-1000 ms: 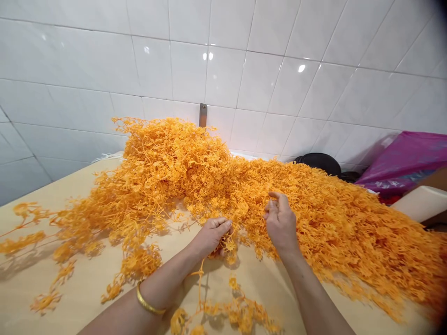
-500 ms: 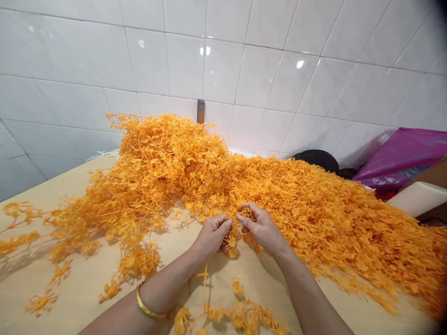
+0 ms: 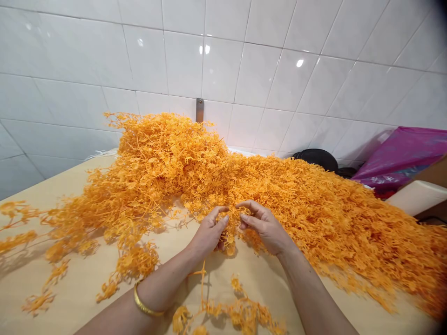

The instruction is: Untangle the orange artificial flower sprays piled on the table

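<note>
Over the front of the heap, my left hand is closed on a small sprig of orange artificial flowers, which hangs below its fingertips. My right hand faces it a short way off, thumb and forefinger curled round an orange floret. How its other fingers lie is partly hidden. Both hands are just in front of a large heap of the same orange plastic flowers. A loose orange stem with flowers lies on the table between my forearms.
Long-stemmed orange sprays are piled at the back left, trailing across the beige table. A white tiled wall stands behind. At the right are a black round object, a purple plastic bag and a white roll.
My hands have drawn slightly apart at the fingertips, and my left forefinger has lifted a little. The sprig stays at the left hand, and the heap looks the same.
</note>
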{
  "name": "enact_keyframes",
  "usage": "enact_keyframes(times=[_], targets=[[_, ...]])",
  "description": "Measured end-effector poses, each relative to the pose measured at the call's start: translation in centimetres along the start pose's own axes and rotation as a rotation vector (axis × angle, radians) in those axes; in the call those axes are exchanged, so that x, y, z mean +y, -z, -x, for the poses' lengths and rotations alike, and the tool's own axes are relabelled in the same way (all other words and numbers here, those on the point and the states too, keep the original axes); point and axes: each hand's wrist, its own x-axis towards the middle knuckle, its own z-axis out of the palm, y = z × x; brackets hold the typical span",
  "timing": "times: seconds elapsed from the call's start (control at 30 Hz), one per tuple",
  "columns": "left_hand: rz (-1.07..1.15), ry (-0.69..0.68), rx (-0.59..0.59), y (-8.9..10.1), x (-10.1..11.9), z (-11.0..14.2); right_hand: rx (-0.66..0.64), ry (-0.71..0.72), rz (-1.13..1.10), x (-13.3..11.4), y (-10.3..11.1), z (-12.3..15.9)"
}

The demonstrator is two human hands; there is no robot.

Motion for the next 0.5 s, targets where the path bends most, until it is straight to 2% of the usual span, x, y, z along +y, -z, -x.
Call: enact_keyframes(times=[0.1,0.3,0.5], targets=[[0.013,-0.029,-0.006,0.1,0.0,0.0,-0.064,-0.012,0.019,-0.2,-0.1,0.2],[0.006,0.009,0.022,0.1,-0.6,-0.4,0.011,-0.075,-0.052,0.1,-0.1,-0.1],[-0.016,0.008,0.022,0.1,-0.6,-0.4,0.027,-0.066,0.090,0.8,-0.1,-0.3]])
